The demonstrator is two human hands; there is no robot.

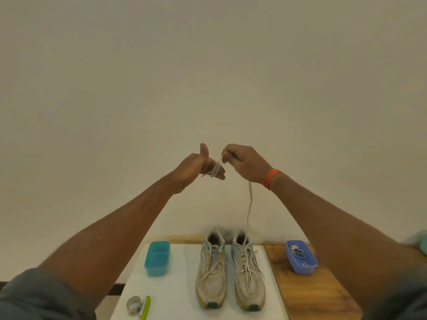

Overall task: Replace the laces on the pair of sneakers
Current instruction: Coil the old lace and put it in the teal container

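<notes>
A lace (250,199) rises from the right sneaker (248,273) to both raised hands. The right hand (245,163) pinches it; its end is wound round the left hand's (198,165) fingers, thumb up. The left sneaker (211,271) stands beside, on the white board (175,294).

Soft, even indoor light fills the frame with a warm, yellowish cast and no glare. The wall (208,65) occupying the upper two-thirds dims slightly toward the corners. A faint shadow sits behind the sneakers (231,269) at lower centre. Wide-angle distortion bows the forearms outward toward the lower corners. The raised hands at centre show slight motion blur; detail overall is soft.
</notes>
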